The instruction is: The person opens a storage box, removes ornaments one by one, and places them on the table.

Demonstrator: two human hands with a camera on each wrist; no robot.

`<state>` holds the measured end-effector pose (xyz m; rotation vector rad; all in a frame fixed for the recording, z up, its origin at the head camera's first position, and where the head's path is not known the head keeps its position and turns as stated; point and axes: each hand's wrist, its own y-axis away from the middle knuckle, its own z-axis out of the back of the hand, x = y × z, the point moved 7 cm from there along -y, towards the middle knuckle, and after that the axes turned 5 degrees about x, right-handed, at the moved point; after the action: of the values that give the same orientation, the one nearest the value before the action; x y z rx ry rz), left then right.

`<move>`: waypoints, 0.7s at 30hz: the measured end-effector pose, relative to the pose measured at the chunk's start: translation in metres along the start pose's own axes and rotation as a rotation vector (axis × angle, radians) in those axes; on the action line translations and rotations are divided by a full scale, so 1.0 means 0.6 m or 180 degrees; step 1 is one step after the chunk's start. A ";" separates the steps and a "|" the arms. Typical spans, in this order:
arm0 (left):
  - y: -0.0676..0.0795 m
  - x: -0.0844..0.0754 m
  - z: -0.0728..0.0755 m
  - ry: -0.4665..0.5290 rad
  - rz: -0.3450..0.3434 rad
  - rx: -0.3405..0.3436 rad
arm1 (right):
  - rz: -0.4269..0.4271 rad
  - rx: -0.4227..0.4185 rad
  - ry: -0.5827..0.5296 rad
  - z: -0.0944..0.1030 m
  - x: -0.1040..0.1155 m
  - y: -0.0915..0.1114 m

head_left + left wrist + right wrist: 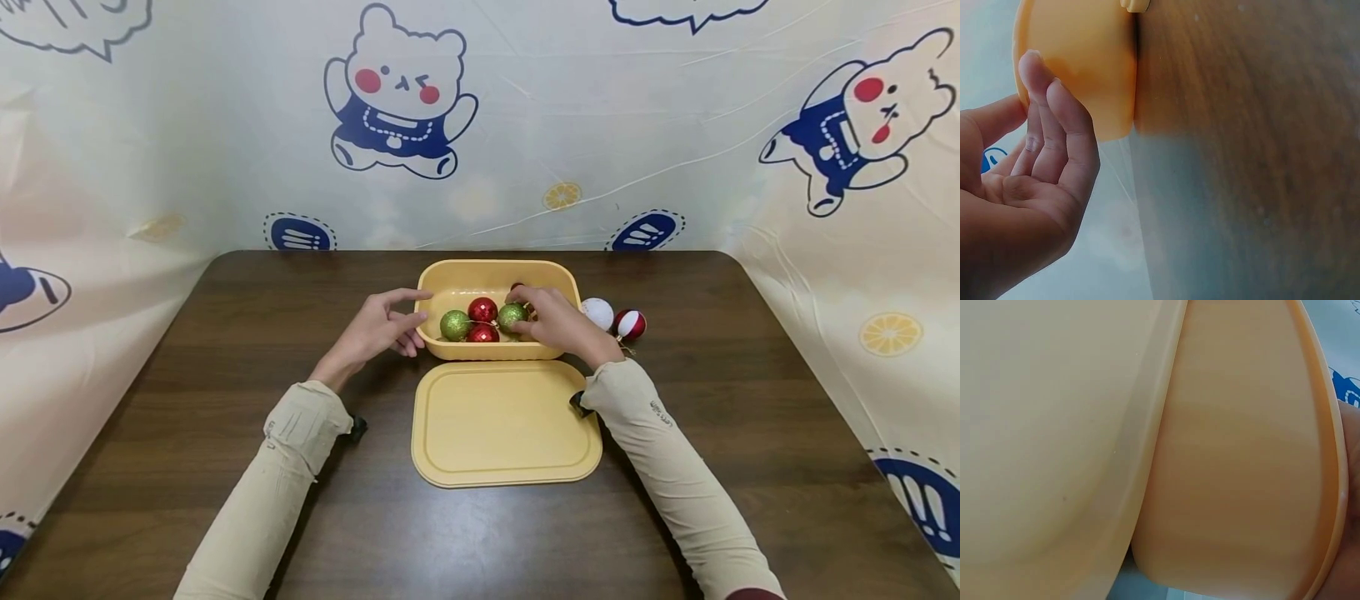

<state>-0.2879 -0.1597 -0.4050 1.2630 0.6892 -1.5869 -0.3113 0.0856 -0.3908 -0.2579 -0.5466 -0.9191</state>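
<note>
A yellow plastic box (491,351) stands at the middle of the table with several glittery Christmas balls inside. My left hand (378,327) holds its left end, fingertips at the rim; in the left wrist view, the curled fingers (1066,106) lie against the outer wall. Inside the box's right half, my right hand (558,319) has thumb and fingers around a green glitter ball (513,317). Beside that ball lie two red balls (482,310) and another green ball (454,325). In the right wrist view, the box wall (1241,456) hides most of the right hand.
A flat yellow lid (506,425) lies in front of the box, close along its near side. Right of the box are a white ball (597,313) and a red-and-white ball (630,324). The brown table (247,375) ends against a printed cloth backdrop (525,125).
</note>
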 end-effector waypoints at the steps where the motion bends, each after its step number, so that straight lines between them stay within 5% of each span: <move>1: 0.000 0.000 0.000 0.0006 -0.0003 0.0001 | 0.0001 -0.0003 -0.0001 0.000 0.000 0.000; 21: -0.002 0.001 -0.002 -0.0036 0.0023 -0.0020 | 0.0055 -0.0109 0.0100 0.032 0.020 0.016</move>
<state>-0.2885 -0.1587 -0.4062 1.2496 0.6812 -1.5836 -0.3039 0.0912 -0.3681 -0.2783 -0.4994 -0.9148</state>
